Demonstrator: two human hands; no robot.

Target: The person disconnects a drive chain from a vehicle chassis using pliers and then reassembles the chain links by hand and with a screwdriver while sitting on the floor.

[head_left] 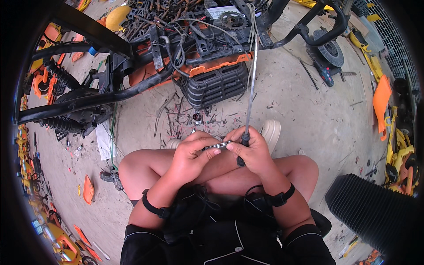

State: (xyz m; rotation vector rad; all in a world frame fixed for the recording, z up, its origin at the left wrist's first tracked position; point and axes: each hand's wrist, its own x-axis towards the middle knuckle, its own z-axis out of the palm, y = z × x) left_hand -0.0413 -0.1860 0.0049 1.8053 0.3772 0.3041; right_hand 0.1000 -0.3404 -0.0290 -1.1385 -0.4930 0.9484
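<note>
A small metal part point(217, 145) is pinched in the left hand point(191, 155) over the knees; a long screwdriver point(249, 95) is gripped by the right hand point(252, 152). The part could be dropped (and lost among floor scraps) if the tip slips.

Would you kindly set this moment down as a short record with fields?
setting: concrete floor, person seated, knees up
left hand: pinches a small metal part
right hand: touches the same part while gripping a long screwdriver, shaft pointing up
ahead: stripped black and orange motorbike frame with sprocket
on floor: cordless drill, orange plastic panels
lower right: black ribbed hose
</note>
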